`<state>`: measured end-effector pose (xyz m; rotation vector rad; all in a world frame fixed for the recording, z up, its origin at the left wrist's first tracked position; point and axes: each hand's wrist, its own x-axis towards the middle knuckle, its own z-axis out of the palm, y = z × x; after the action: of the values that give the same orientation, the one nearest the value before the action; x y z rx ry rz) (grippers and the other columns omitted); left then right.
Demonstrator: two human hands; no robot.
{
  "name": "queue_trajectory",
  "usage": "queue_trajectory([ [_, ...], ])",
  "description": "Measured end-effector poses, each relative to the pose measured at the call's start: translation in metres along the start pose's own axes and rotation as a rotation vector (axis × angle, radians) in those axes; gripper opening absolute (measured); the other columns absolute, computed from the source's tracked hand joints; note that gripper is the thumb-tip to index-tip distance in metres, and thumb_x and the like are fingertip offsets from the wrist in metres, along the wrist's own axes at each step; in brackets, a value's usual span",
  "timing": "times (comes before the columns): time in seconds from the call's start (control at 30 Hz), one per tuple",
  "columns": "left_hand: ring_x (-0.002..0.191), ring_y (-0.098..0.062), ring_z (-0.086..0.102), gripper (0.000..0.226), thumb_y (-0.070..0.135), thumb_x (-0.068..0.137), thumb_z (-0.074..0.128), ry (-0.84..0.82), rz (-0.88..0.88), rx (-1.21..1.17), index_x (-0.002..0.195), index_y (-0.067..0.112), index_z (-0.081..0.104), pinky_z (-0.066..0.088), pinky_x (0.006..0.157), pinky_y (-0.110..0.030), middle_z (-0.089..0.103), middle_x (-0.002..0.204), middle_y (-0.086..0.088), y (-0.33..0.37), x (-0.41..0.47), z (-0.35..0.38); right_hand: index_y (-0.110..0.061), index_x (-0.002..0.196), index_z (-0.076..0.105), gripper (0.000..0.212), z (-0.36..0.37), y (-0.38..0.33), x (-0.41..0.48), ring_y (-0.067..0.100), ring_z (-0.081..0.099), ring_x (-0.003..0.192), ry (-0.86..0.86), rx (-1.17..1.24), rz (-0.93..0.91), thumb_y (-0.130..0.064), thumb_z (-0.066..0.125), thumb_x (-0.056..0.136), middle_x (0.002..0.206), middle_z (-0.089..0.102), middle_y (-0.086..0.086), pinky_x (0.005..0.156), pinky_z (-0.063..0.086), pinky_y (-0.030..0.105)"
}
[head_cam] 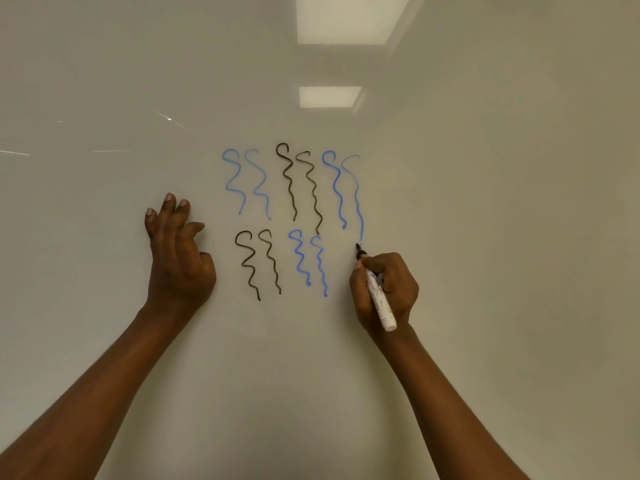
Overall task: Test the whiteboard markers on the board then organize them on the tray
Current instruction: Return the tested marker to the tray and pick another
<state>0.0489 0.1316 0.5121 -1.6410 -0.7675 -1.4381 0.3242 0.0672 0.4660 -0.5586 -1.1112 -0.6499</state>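
- the right hand (384,289) grips a marker (380,301), fingers and thumb curled round its white barrel near the front end.
- the marker slants up and to the left; its dark tip meets the whiteboard (502,220) at the bottom end of the rightmost blue line (356,195).
- the left hand (180,258) rests against the board, well to the left of the marker, its fingers loosely spread and pointing up, holding nothing that shows.
- between the hands the board carries wavy test lines in pairs: a top row of pale blue squiggles (246,181), dark squiggles (301,185) and the blue pair by the marker.
- a lower row has a dark pair (258,265) and a blue pair (310,261).
- ceiling lights (346,19) reflect in the glossy board above the lines.
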Motion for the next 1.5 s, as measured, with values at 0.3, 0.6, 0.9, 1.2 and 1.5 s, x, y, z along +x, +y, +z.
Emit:
queue_trajectory([
  [0.3, 0.131, -0.053, 0.032, 0.048, -0.023, 0.063, 0.033, 0.009, 0.006, 0.002, 0.107, -0.008, 0.047, 0.017, 0.11, -0.067, 0.046, 0.126, -0.04, 0.0, -0.001, 0.001, -0.004, 0.064, 0.055, 0.015, -0.018, 0.012, -0.023, 0.009, 0.047, 0.052, 0.08, -0.013, 0.041, -0.005, 0.058, 0.078, 0.057, 0.052, 0.007, 0.05, 0.036, 0.02],
  [0.6, 0.132, -0.053, 0.031, 0.046, -0.02, 0.065, 0.032, 0.007, -0.005, -0.027, 0.107, -0.008, 0.045, 0.014, 0.112, -0.064, 0.046, 0.126, -0.04, 0.0, -0.001, 0.0, -0.016, 0.07, 0.047, 0.018, -0.034, 0.019, -0.049, 0.014, 0.046, 0.046, 0.04, -0.026, -0.078, -0.002, 0.056, 0.077, 0.051, 0.051, 0.007, 0.041, 0.035, 0.024],
  [0.9, 0.132, -0.052, 0.031, 0.051, -0.024, 0.062, 0.031, -0.009, -0.014, -0.051, 0.108, -0.004, 0.041, 0.014, 0.113, -0.063, 0.045, 0.125, -0.04, 0.002, -0.001, -0.002, -0.002, 0.056, 0.056, 0.024, -0.045, 0.016, -0.06, 0.013, 0.046, 0.05, -0.083, -0.072, 0.126, -0.01, 0.055, 0.078, 0.057, 0.051, 0.002, 0.047, 0.034, 0.019],
  [1.2, 0.13, -0.048, 0.029, 0.064, -0.03, 0.054, 0.033, -0.064, -0.098, -0.179, 0.111, -0.002, 0.033, 0.032, 0.099, -0.07, 0.031, 0.13, -0.046, 0.031, -0.026, -0.023, -0.004, 0.06, 0.06, 0.029, -0.044, -0.037, -0.054, 0.007, 0.058, 0.058, -0.15, 0.159, 0.425, -0.026, 0.06, 0.077, 0.061, 0.062, 0.006, 0.052, 0.041, 0.014],
  [1.5, 0.137, -0.038, 0.029, 0.049, -0.013, 0.068, 0.03, -0.175, -0.108, -0.228, 0.113, 0.005, 0.035, 0.046, 0.084, -0.066, 0.028, 0.136, -0.025, 0.079, -0.101, -0.044, -0.026, 0.067, 0.065, 0.006, -0.019, -0.093, -0.078, 0.007, 0.064, 0.06, -0.4, 0.625, 0.626, -0.025, 0.067, 0.073, 0.068, 0.068, -0.004, 0.055, 0.045, 0.017],
])
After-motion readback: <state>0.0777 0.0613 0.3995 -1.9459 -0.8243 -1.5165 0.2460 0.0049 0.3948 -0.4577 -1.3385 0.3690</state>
